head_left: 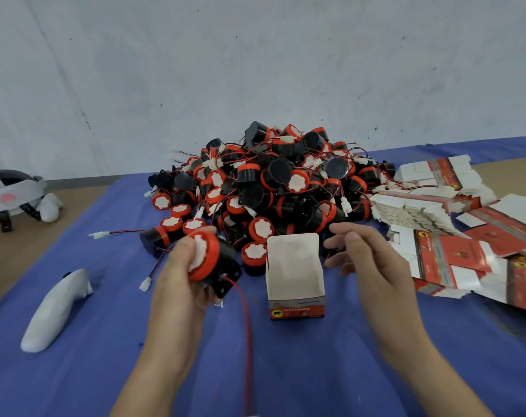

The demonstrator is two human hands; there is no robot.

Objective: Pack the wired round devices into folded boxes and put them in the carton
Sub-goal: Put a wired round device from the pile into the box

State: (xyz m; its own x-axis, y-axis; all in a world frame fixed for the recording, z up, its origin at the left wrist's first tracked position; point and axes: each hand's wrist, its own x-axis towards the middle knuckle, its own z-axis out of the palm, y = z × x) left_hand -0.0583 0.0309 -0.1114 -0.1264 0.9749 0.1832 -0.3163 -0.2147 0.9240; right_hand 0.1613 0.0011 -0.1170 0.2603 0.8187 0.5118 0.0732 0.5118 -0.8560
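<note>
The left hand (180, 284) grips one round device (209, 260) with fingers and thumb curled round its red rim, and its red wire (246, 320) trails toward the near edge of the blue worktop (105, 371). Just beside it a folded box (296, 284) stands upright, top flap open. The right hand (367, 257) hovers right of the box, fingers loosely spread, holding nothing. Behind lies the device pile (273, 188), with flat boxes (454, 236) by the right edge.

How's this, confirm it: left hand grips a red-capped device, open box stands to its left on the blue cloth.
Wrong side. The head view shows the left hand gripping the red-capped device, with the open box standing to its right on the blue cloth.
</note>
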